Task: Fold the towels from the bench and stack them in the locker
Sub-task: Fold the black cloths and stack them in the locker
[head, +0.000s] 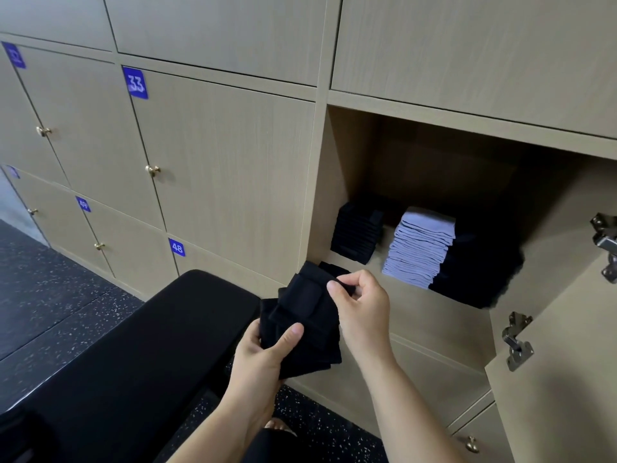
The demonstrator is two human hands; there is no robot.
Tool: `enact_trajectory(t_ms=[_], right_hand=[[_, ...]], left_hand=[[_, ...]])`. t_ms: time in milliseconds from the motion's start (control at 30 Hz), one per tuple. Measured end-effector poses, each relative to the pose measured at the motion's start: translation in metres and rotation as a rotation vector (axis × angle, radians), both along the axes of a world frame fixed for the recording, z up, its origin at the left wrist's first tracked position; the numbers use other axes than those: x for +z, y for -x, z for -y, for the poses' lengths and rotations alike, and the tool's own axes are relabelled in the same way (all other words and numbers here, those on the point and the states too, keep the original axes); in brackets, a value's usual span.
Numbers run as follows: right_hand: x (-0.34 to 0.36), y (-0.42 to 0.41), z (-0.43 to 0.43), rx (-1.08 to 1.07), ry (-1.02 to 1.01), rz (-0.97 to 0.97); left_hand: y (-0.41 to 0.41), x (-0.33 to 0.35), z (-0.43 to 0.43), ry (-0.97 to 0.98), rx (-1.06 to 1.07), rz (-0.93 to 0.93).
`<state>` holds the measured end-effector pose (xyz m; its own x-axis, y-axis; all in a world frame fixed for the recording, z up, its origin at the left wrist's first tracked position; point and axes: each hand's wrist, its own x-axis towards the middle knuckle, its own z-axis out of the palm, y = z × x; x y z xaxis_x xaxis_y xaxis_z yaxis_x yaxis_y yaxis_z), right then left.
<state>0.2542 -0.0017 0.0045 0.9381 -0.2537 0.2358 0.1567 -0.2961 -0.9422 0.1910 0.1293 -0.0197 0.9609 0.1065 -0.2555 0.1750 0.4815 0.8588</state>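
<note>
Both hands (260, 349) (362, 305) pinch a black towel (307, 315) before the open locker (417, 182).

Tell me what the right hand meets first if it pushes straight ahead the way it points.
Probably the front edge of the open locker's shelf, or the black stack on it. The right hand already pinches the black towel; depth is hard to judge.

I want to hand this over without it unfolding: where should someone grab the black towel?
Pinch the black towel across its lower folded edge, coming from below, by the left hand; the upper corner in the right hand is one loose layer.
</note>
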Motion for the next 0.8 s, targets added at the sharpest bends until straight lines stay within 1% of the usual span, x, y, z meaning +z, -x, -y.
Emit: enact_trajectory(t_ms=[100, 167, 300, 400, 500, 700, 800], right_hand=[[-0.004, 0.010, 0.000, -0.055, -0.069, -0.005], [-0.010, 0.016, 0.002, -0.060, -0.100, -0.055], [-0.018, 0.018, 0.011, 0.028, -0.269, -0.192], [-0.017, 0.010, 0.020, 0.133, -0.209, -0.259], [-0.018, 0.000, 0.028, 0.165, -0.153, -0.272], [-0.037, -0.012, 0.041, 0.147, -0.163, -0.304], [-0.050, -0.026, 0.047, 0.093, -0.254, -0.321]], left_hand=[[-0.007, -0.003, -0.002, -0.008, 0.095, -0.010], [-0.012, -0.005, -0.005, -0.004, 0.129, -0.014], [-0.019, -0.010, -0.007, -0.026, 0.124, -0.010], [-0.023, -0.015, -0.006, -0.037, 0.094, -0.002], [-0.028, -0.020, -0.002, -0.033, 0.070, 0.003], [-0.049, -0.035, 0.008, -0.007, 0.077, -0.024], [-0.061, -0.046, 0.011, -0.031, 0.079, -0.038]])
